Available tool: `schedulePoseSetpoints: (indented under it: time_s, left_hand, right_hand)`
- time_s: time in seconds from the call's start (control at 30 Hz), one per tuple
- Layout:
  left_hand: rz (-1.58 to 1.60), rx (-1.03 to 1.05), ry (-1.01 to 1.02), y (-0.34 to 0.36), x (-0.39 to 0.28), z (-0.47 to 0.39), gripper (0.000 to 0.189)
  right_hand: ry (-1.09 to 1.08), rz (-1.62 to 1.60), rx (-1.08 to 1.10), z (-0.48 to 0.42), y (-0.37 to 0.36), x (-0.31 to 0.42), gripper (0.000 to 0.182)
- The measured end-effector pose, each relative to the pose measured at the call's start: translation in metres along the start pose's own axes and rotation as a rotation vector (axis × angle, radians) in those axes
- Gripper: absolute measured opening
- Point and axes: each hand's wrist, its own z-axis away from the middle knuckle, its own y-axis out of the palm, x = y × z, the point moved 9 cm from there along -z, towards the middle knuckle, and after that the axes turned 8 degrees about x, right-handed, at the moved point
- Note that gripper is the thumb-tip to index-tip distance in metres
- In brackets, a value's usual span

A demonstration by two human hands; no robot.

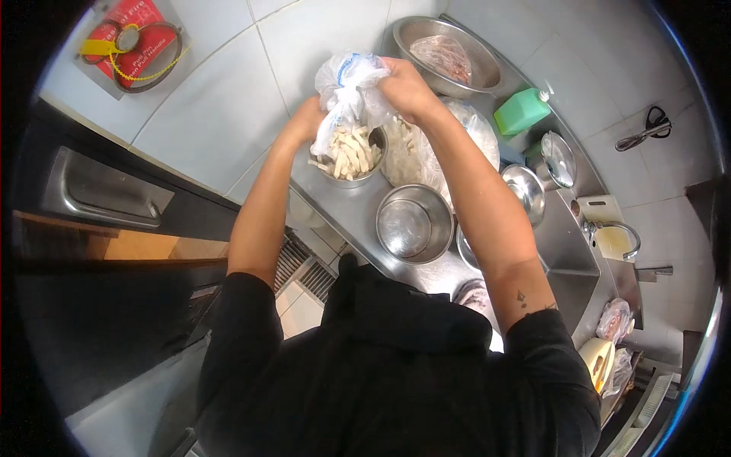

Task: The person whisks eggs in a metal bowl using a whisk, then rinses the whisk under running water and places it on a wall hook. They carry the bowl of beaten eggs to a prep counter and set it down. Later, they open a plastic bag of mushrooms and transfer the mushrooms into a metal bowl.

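Note:
My left hand (311,119) and my right hand (406,90) grip a clear plastic bag (348,85) from both sides, above a round metal pot (349,183). Pale cut strips of food (351,153) fill the pot up to and over its rim, right under the bag's hanging part. My left fingers are partly hidden behind the plastic. Close by, to the right, a large clear bag of similar pale strips (405,151) lies on the steel counter, partly behind my right forearm. An open metal pot (415,224) with nothing in it stands nearer to me.
A steel bowl (480,80) holding a bag of meat stands at the back. Beside it are a green pump bottle (521,112), metal containers (551,160) and a sink (571,285) with a faucet (625,234). The tiled wall (211,103) borders the counter's far left.

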Motion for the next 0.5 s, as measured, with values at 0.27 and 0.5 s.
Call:
schedulePoseSetpoints:
  time_s: [0.27,0.5]
  left_hand:
    - [0.157,-0.067,-0.008,-0.003,-0.05,0.012,0.023]
    - [0.198,-0.162,0.411,-0.008,-0.071,0.011,0.024]
  right_hand:
    - [-0.146,0.203,-0.148,0.009,-0.028,0.031,0.035]
    - [-0.154,0.264,0.003,0.021,-0.009,0.007,0.03]
